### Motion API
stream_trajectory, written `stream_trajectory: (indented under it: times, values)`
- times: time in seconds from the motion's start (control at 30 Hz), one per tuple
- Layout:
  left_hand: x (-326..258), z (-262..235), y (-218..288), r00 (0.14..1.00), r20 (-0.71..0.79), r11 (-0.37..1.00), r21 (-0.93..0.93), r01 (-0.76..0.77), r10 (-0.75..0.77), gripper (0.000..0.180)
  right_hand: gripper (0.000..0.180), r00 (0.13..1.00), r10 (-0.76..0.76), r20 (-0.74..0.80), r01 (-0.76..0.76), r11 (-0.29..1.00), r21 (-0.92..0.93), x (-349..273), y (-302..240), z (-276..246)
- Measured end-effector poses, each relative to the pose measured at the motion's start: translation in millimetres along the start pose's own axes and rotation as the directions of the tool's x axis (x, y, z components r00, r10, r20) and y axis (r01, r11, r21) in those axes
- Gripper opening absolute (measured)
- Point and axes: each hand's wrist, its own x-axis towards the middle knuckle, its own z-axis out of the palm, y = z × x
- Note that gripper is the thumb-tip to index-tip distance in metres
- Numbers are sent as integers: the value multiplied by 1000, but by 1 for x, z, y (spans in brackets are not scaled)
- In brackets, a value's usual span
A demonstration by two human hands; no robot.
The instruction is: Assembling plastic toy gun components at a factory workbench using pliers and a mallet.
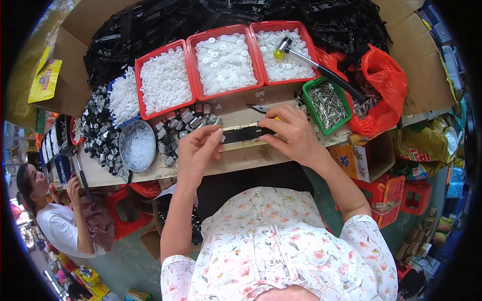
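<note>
Just above the near edge of the workbench, a long flat black piece [244,134] lies along a pale brass-coloured strip [243,146]. My left hand [200,145] pinches its left end between thumb and fingers. At the other end, my right hand [295,134] grips it, fingertips pressed on the black part. The fingers cover both ends, so their shape is hidden. Behind the right hand a pliers-like tool [258,108] lies partly covered. Small grey and black blocks [187,122] are heaped to the left of my left hand.
Three red trays [226,94] hold white plastic parts. A hammer [321,67] lies across the right one. A green tray [329,132] of metal pins and a red bag [386,85] stand right, a metal bowl [155,150] left. Another person [63,215] sits at far left.
</note>
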Motion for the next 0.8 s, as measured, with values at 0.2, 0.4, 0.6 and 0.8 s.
stream_trajectory:
  times: [0.2, 0.4, 0.6, 0.8]
  values:
    - [-3, -16, -15, 926, -194, 898, 373, -235, 324, 28, 29, 997, 30, 77, -32, 999, 17, 0, 5, 12]
    - [-6, -11, -8, 882, -171, 790, 541, -288, 438, 24, 29, 993, 45, 107, -45, 999, 5, -1, 5, 17]
    - [-4, 6, -15, 735, 86, 422, 771, -476, 673, 22, 29, 992, 69, 106, -73, 997, 32, -2, 5, 20]
    - [4, 34, -37, 593, 428, 129, 728, -673, 682, 31, 29, 997, 55, 59, -56, 998, 10, -7, 6, 17]
